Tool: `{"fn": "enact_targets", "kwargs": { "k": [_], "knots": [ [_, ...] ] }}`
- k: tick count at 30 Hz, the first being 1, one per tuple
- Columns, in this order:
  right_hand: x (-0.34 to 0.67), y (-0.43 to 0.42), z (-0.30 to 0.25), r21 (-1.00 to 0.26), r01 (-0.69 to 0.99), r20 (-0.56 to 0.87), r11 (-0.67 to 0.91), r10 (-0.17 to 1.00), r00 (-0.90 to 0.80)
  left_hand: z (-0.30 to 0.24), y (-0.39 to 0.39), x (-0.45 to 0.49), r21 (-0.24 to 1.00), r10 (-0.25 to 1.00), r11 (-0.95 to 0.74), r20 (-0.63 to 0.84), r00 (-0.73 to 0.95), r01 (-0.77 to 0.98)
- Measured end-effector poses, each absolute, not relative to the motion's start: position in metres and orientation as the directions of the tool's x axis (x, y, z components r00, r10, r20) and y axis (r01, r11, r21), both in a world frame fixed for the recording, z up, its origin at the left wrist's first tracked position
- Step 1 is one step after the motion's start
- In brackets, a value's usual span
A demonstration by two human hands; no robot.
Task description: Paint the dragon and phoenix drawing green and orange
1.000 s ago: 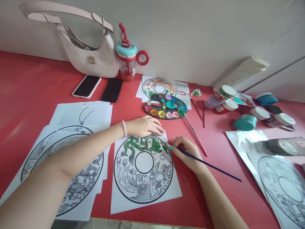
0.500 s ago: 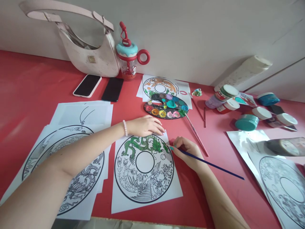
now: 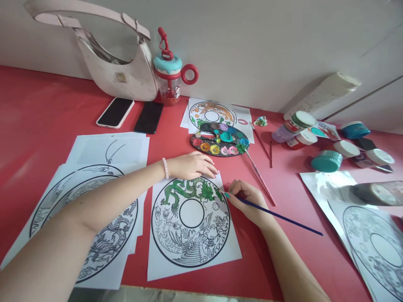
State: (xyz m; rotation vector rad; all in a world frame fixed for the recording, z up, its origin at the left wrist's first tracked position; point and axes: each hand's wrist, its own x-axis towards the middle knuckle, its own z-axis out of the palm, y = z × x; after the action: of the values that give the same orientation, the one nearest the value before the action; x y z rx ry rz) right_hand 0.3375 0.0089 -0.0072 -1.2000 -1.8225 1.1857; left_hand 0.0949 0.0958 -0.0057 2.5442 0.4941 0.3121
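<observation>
In front of me lies a sheet of paper [image 3: 192, 213] printed with a ring of dragon and phoenix line art; the dragon along its top is painted green. My left hand [image 3: 193, 165] rests flat on the sheet's top edge, fingers stretched out, a pink bead bracelet at its wrist. At the sheet's right edge my right hand [image 3: 247, 199] pinches a dark blue paintbrush [image 3: 283, 218]. The brush's tip is at the green part by the dragon's head, and its handle slants down to the right. Just beyond my hands sits a paint palette [image 3: 208, 139] with several colours.
A second paintbrush [image 3: 260, 176] leans on the palette. Paper sheets [image 3: 132, 151] lie at left, with two phones [image 3: 148, 117], a handbag [image 3: 119, 79] and a cup [image 3: 169, 79] behind. Several paint jars [image 3: 326, 161] stand at right, near another printed sheet [image 3: 371, 235].
Hardly anything differs. Both hands keep their places, and the brush stays at the same green spot; the view has shifted very slightly.
</observation>
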Motion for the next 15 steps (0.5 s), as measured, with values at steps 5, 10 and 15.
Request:
{"fn": "enact_targets", "kwargs": {
  "k": [5,10,15],
  "knots": [
    [0.339,0.0096,-0.0088,-0.917,0.353,0.051,0.185,0.933,-0.356,-0.0064,0.096,0.0947,0.531,0.406,-0.796,0.115,0.907,0.289],
    [0.3385,0.0096,-0.0091,-0.92,0.34,0.055,0.193,0.925,-0.376,-0.0063,0.0961,0.0948,0.526,0.4,-0.799,0.106,0.91,0.29],
    [0.3369,0.0101,-0.0094,-0.92,0.341,0.068,0.191,0.937,-0.342,-0.0054,0.0961,0.0948,0.521,0.4,-0.801,0.101,0.911,0.294]
  ]
}}
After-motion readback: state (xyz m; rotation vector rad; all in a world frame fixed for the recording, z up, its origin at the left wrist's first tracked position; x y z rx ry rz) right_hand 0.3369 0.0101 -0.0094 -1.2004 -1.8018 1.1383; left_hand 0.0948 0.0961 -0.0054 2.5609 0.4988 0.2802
